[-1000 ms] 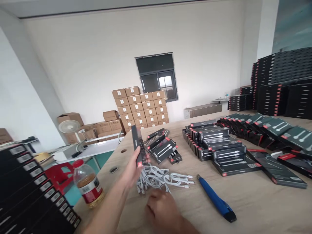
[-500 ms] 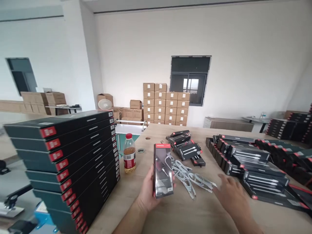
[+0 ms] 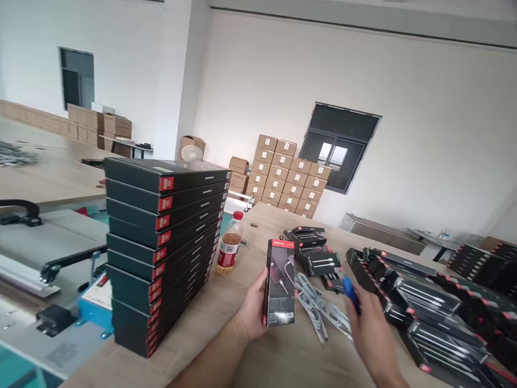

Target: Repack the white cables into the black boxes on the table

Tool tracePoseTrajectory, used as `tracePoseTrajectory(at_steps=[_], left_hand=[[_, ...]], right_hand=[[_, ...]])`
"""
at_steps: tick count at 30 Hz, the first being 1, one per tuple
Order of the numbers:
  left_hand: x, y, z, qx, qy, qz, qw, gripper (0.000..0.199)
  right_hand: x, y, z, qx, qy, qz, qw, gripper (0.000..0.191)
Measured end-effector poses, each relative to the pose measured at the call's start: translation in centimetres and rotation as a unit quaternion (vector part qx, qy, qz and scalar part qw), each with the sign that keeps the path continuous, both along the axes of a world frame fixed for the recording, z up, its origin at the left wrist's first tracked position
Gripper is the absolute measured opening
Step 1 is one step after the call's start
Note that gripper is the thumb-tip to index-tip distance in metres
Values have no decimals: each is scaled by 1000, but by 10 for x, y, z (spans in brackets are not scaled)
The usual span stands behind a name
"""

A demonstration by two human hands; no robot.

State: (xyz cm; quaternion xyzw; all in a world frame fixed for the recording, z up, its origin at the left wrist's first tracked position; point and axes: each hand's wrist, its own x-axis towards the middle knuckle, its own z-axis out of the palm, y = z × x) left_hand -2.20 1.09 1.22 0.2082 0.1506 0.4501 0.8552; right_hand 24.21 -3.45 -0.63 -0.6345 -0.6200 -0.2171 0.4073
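My left hand (image 3: 251,308) is wrapped round a slim black cable box (image 3: 281,280) with a red top. The box stands nearly upright over the wooden table, its printed picture side facing me. In my right hand (image 3: 371,328) is a small blue-ended object (image 3: 351,293) with a dark part, pointing up; motion blur hides its exact kind. Between the hands lie loops of loose grey-white charging cables (image 3: 317,307). Just behind them is a loose pile of black cable boxes (image 3: 321,263).
At left rises a tall stack of larger black boxes (image 3: 169,231), with a red-capped bottle (image 3: 230,242) beside it. Rows of black cable boxes (image 3: 432,307) cover the right side. A machine with a blue box (image 3: 96,302) is at far left. Brown cartons (image 3: 288,175) stand against the wall.
My right hand, bare half a second ago near the cable ends, now holds the blue-ended object. The view has tilted and turned left. My left hand keeps the cable box.
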Motion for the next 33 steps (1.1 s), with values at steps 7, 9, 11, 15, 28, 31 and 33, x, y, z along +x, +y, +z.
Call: tracePoseTrajectory(at_steps=[7,9,11,15,28,31,33], left_hand=[[6,9,-10,-7,21,12,1000,51],[8,8,-8,8,3,-7,1000,52],[10,6,-5,12,2,-17,1000,53],[13,1,0,8,29,-10,1000,53],[14,1,-1,22,39,-12,999,50],[15,0,-2,24,35,-15,999,48],[15,1,-3,24,31,-15,999,46]], right_hand=[[-77,-11,-23,4,-76,207,975,36],[-72,-17,-23,-14,-63,231,971,36],[-67,-21,-19,-34,-39,249,967,34],[-63,-24,-13,-46,4,253,966,27],[-67,-23,-11,-25,15,273,961,27],[-68,-23,-12,-25,17,270,962,27],[-68,-23,-13,-24,18,270,962,26]])
